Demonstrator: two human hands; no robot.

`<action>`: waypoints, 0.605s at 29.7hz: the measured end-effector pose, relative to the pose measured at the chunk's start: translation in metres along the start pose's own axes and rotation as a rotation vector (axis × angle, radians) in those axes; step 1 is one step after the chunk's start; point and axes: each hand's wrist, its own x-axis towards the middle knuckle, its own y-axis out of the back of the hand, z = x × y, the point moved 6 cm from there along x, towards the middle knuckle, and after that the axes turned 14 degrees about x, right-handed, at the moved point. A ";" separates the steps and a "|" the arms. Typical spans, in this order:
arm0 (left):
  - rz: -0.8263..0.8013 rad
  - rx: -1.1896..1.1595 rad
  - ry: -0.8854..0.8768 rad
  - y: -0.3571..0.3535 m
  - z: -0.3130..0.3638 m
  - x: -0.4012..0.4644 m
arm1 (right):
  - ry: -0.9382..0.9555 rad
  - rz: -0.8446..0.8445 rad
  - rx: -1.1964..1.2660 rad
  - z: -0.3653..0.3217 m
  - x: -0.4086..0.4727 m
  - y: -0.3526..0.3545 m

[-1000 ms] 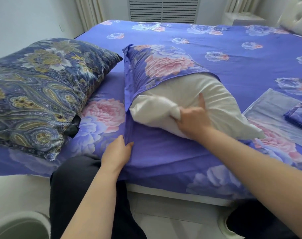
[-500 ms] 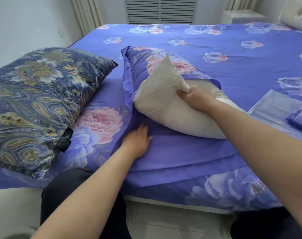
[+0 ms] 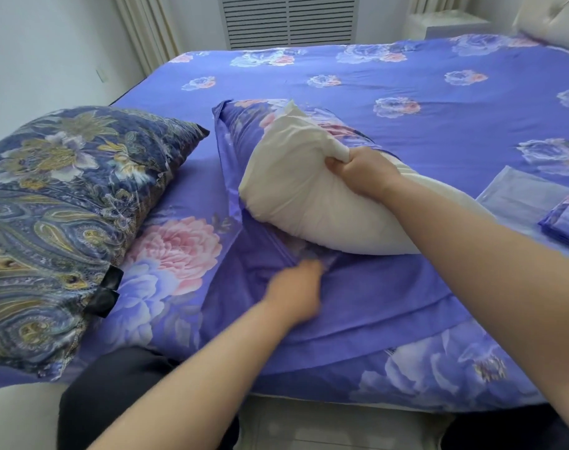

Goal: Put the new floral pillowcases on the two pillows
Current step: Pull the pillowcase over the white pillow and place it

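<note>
White pillow (image 3: 312, 203), half inside the floral case (image 3: 244, 131) on the bed (image 3: 406, 86), is gripped and lifted at its corner by the right hand (image 3: 362, 172), apparently so the blurred left hand (image 3: 293, 287), grip unclear, can spread the case's opening

A single view is given, taken from a wide-angle camera worn on the person's head. The bed (image 3: 406, 86) is looked down on from its near edge, and the lens is aimed forward and downward, toward the slatted panel (image 3: 289, 19) at the top centre of the frame. Both forearms are seen entering from the bottom edge, close to the lens. Straight lines are bent toward the frame's borders by the wide angle. No second view is supplied, so nothing is shared.
</note>
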 end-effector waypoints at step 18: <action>0.550 0.274 -0.089 0.084 -0.087 -0.036 | 0.347 -0.555 -0.412 -0.034 -0.083 -0.126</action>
